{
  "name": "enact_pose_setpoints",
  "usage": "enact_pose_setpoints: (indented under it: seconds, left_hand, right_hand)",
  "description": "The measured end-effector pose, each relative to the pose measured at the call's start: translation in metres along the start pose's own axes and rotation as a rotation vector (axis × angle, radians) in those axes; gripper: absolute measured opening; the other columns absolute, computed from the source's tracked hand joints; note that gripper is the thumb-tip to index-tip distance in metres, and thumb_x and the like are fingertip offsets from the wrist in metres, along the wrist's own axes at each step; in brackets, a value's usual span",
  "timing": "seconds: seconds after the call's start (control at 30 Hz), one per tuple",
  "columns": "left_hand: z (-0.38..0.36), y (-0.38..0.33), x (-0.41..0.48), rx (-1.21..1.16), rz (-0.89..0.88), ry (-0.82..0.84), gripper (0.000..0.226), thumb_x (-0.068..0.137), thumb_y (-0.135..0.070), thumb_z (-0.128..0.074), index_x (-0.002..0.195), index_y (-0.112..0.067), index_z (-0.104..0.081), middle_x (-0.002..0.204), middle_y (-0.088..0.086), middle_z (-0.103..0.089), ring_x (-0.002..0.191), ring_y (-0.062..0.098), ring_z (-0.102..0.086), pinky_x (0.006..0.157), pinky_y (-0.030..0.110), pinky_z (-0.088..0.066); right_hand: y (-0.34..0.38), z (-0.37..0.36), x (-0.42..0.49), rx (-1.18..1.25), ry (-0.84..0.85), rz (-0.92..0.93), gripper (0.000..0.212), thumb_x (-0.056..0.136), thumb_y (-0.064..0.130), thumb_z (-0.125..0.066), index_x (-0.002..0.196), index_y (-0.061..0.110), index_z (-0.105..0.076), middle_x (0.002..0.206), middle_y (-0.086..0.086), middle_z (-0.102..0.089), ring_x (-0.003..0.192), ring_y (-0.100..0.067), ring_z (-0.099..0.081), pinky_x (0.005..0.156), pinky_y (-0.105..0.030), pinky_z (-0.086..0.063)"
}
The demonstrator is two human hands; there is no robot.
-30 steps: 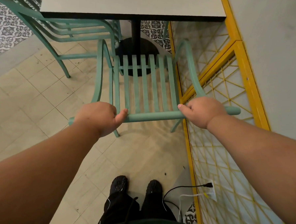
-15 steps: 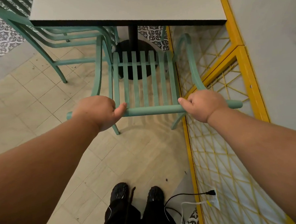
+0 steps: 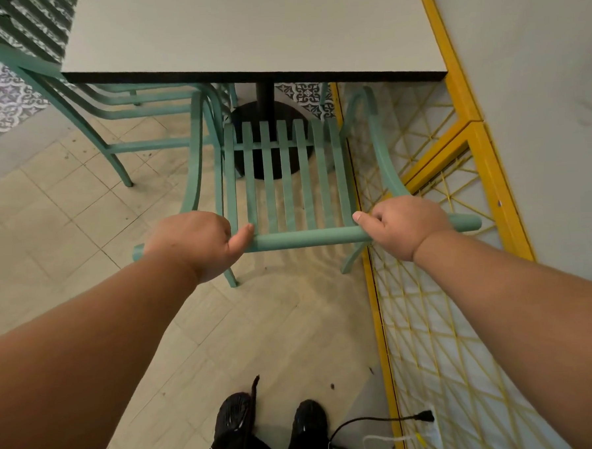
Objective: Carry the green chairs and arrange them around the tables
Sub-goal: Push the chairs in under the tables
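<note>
A green slatted chair (image 3: 287,176) stands in front of me, facing the white table (image 3: 250,31); its front end reaches under the table's near edge. My left hand (image 3: 194,241) grips the left part of the chair's top back rail. My right hand (image 3: 406,225) grips the right part of the same rail. A second green chair (image 3: 110,107) is tucked under the table's left side.
A yellow lattice partition (image 3: 433,189) runs along the right, close to the chair's right armrest. The table's black pedestal base (image 3: 269,140) sits under the chair's front. Cables and a wall plug (image 3: 424,416) lie by my black shoes (image 3: 271,424). Beige tiled floor spreads to the left.
The chair has slid forward toward the table with both hands on its back rail, and I have stepped after it. My grip has not changed.
</note>
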State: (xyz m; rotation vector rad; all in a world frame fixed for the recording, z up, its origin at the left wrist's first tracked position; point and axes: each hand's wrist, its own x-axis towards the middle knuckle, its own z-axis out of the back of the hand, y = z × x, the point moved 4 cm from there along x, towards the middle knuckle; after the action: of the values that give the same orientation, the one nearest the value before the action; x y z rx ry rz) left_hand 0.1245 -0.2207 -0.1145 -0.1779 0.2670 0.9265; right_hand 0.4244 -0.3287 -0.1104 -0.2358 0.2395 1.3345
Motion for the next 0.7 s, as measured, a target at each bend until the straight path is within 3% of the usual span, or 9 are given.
enact_pose_setpoints:
  seconds: [0.17,0.5,0.57,0.63,0.7]
  left_hand:
    - [0.000,0.004,0.006,-0.032,-0.002,0.098,0.088,0.091,-0.081,-0.009,0.075,-0.021,-0.071,0.068,0.002,-0.067,0.067,0.021,-0.066,0.064,0.040,-0.059]
    - [-0.001,0.002,0.007,-0.033,0.007,0.087,0.088,0.089,-0.083,-0.007,0.074,-0.023,-0.070,0.067,0.002,-0.067,0.066,0.020,-0.065,0.063,0.039,-0.058]
    - [0.001,0.002,0.006,-0.035,0.019,0.076,0.090,0.084,-0.085,-0.003,0.074,-0.025,-0.068,0.066,0.000,-0.066,0.064,0.018,-0.063,0.061,0.038,-0.058]
    - [0.003,0.003,0.006,-0.042,0.023,0.073,0.093,0.077,-0.087,0.003,0.077,-0.028,-0.068,0.066,-0.002,-0.065,0.063,0.016,-0.062,0.059,0.035,-0.057]
    - [0.004,0.004,0.002,-0.071,0.036,0.071,0.095,0.077,-0.088,0.003,0.089,-0.029,-0.071,0.070,-0.005,-0.065,0.066,0.014,-0.061,0.059,0.033,-0.053]
  right_hand:
    - [0.001,0.003,0.006,0.031,0.124,0.007,0.074,0.098,0.071,-0.018,0.073,0.020,-0.066,0.073,-0.003,-0.064,0.070,-0.020,-0.060,0.057,-0.033,-0.042]
    - [-0.001,0.005,0.004,0.012,0.134,-0.074,0.068,0.100,0.066,-0.018,0.074,0.024,-0.065,0.076,-0.003,-0.063,0.075,-0.022,-0.059,0.062,-0.036,-0.045]
    - [0.004,0.010,0.001,-0.044,0.148,-0.075,0.066,0.101,0.060,-0.014,0.083,0.025,-0.067,0.086,-0.004,-0.064,0.091,-0.026,-0.057,0.078,-0.042,-0.046]
    - [0.010,0.015,-0.003,-0.101,0.134,-0.115,0.062,0.103,0.053,-0.013,0.105,0.025,-0.068,0.107,-0.007,-0.063,0.109,-0.030,-0.050,0.094,-0.049,-0.038]
    - [0.016,0.017,-0.009,-0.101,0.126,-0.195,0.060,0.103,0.052,-0.015,0.125,0.022,-0.062,0.125,-0.010,-0.059,0.119,-0.032,-0.045,0.100,-0.051,-0.034]
